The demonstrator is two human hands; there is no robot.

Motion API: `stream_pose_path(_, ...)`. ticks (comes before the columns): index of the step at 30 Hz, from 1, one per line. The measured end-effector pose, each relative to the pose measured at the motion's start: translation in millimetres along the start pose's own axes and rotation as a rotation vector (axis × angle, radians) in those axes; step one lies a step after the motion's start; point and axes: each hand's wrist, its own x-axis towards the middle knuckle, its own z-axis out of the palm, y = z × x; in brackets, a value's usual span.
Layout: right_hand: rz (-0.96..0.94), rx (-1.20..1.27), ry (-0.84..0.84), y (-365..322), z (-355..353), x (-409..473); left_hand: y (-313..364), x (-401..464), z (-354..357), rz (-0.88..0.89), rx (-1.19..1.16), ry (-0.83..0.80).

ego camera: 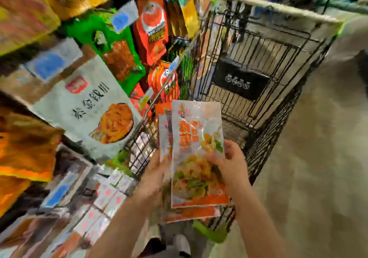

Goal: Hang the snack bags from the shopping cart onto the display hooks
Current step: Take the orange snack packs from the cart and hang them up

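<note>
Orange-and-white snack bags [196,154], a small stack with a clear glossy front, sit upright in both hands above the near corner of the black wire shopping cart [264,82]. The left hand [157,175] grips the stack's left edge, fingers curled round behind it; that grip is clenched on the bags. The right hand [231,163] pinches the front bag at its right edge, thumb laid across the printed face. A second bag shows behind and below the front one. To the left, packed rows of display bags hang close beside the cart: a white bag [93,108] with dark lettering, a green bag [117,52] above it, a red bag [153,28] further back. The view is blurred, so the hooks cannot be made out.
</note>
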Motion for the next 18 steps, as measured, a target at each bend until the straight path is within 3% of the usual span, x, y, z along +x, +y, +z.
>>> stream_pose_path(5,-0.133,-0.037,-0.237,-21.2,41.6,-33.7,18.5,-57.3,-41.2,0.254,0.209,0.285)
stream_pose_path(12,-0.235,-0.09,-0.666,-7.0,158.3,-128.8,19.0,-191.0,-138.4,0.494,0.013,0.749)
stream_pose_path(18,-0.373,-0.084,-0.895,5.9,242.4,-234.7,9.5,-308.3,-209.3,0.622,-0.055,1.057)
